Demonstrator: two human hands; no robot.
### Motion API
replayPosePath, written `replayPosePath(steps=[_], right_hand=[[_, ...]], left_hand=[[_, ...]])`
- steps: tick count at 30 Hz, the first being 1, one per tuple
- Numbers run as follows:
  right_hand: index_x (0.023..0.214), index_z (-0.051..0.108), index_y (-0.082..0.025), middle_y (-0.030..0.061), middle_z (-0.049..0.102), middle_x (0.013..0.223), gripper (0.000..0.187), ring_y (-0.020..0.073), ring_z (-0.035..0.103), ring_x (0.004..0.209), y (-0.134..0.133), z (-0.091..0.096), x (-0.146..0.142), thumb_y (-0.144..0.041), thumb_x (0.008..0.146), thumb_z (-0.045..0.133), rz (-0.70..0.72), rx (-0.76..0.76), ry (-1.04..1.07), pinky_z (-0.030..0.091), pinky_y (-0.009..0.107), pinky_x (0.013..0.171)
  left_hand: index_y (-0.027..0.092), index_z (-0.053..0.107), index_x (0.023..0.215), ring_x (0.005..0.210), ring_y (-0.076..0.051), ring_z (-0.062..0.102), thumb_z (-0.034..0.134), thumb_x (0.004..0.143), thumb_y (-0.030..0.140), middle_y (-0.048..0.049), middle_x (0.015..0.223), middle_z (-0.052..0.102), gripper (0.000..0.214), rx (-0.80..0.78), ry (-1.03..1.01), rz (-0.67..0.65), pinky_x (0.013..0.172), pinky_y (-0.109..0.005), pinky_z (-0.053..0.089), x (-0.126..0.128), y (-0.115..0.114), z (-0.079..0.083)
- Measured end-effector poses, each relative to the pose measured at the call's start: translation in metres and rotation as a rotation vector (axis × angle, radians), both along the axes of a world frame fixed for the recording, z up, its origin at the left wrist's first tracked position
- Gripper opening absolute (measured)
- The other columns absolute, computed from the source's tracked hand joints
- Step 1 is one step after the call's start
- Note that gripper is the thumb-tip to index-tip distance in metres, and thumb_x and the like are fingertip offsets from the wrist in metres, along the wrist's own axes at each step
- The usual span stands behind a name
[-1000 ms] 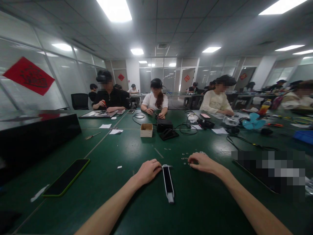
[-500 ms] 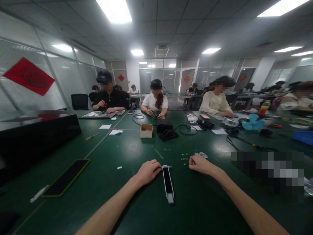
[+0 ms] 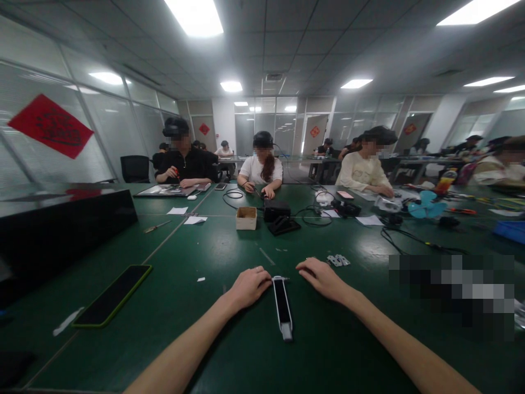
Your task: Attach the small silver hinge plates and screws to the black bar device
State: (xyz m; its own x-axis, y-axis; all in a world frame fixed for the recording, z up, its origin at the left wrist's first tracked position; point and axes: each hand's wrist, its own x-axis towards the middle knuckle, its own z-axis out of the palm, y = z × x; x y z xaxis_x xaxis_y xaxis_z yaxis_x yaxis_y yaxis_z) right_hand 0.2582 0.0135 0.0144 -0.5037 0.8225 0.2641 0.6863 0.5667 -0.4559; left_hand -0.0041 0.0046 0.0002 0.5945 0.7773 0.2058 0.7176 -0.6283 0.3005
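My left hand (image 3: 251, 284) rests on the table with its fingers curled together at the upper end of a slim white-framed device (image 3: 283, 307) with a long dark face. A small metallic piece sticks out at that end, partly by my fingertips. To the right, my right hand (image 3: 324, 278) reaches low over the table, fingers stretched forward and thumb apart. It covers the spot where small rings lay. Just beyond it sit several small flat metal plates (image 3: 338, 260).
A green-edged phone or tablet (image 3: 112, 295) lies left, near a dark panel (image 3: 69, 235). Ahead are a small open box (image 3: 246, 219), a black case (image 3: 276, 210), cables and a screwdriver (image 3: 157, 227). A blue fan (image 3: 426, 204) stands right. Several people sit across the table.
My right hand has moved left and opened from a closed fist, now covering the small rings. My left hand and the white-framed device stay in place.
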Motion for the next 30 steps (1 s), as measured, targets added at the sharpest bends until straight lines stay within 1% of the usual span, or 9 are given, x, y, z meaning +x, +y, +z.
replayPosePath(steps=[3,8,12,16,21,30], right_hand=[[0.1,0.061,-0.018,0.0055,0.061,0.098,0.02,0.0177,0.056,0.091,-0.006,-0.003,-0.013,-0.026,0.091,0.045,0.031,-0.027,0.059,0.046,0.032,0.082],[0.098,0.06,-0.019,0.0042,0.061,0.096,0.017,0.017,0.057,0.087,-0.01,-0.008,-0.024,-0.026,0.091,0.046,0.016,-0.076,0.111,0.048,0.03,0.077],[0.099,0.061,-0.019,0.0033,0.061,0.096,0.017,0.0164,0.056,0.087,-0.009,-0.012,-0.024,-0.026,0.091,0.047,0.042,-0.065,0.127,0.046,0.03,0.079],[0.099,0.061,-0.019,0.0025,0.062,0.094,0.017,0.0159,0.057,0.084,-0.007,-0.014,-0.022,-0.028,0.089,0.05,0.056,-0.073,0.14,0.046,0.029,0.076],[0.096,0.062,-0.018,0.0021,0.061,0.09,0.016,0.0155,0.057,0.079,-0.006,-0.016,-0.022,-0.03,0.087,0.055,0.035,-0.097,0.145,0.046,0.028,0.071],[0.096,0.061,-0.019,0.0017,0.061,0.091,0.015,0.0148,0.057,0.08,-0.005,-0.018,-0.025,-0.03,0.086,0.056,0.029,-0.119,0.166,0.048,0.028,0.071]], left_hand=[[0.021,0.06,0.099,0.084,-0.015,0.056,0.044,0.093,0.028,-0.0019,0.096,0.058,0.018,-0.005,0.006,-0.001,0.074,-0.025,0.044,0.0,-0.001,0.001],[0.021,0.059,0.098,0.082,-0.014,0.056,0.045,0.093,0.028,-0.0011,0.094,0.058,0.017,0.008,0.009,0.007,0.073,-0.025,0.043,0.0,0.001,-0.002],[0.021,0.059,0.097,0.083,-0.015,0.057,0.044,0.093,0.028,-0.0013,0.094,0.058,0.017,0.024,0.01,-0.003,0.074,-0.024,0.043,0.0,0.002,-0.004],[0.021,0.06,0.096,0.083,-0.015,0.057,0.044,0.093,0.028,-0.0016,0.093,0.058,0.017,0.028,0.01,-0.004,0.074,-0.024,0.043,0.0,0.002,-0.004],[0.021,0.059,0.097,0.083,-0.014,0.056,0.044,0.093,0.028,-0.0014,0.094,0.058,0.017,0.025,0.001,-0.008,0.074,-0.024,0.043,0.0,0.001,-0.003],[0.021,0.06,0.097,0.083,-0.014,0.056,0.045,0.093,0.027,-0.0014,0.094,0.058,0.017,0.019,0.008,0.003,0.074,-0.024,0.043,0.001,0.001,-0.003]])
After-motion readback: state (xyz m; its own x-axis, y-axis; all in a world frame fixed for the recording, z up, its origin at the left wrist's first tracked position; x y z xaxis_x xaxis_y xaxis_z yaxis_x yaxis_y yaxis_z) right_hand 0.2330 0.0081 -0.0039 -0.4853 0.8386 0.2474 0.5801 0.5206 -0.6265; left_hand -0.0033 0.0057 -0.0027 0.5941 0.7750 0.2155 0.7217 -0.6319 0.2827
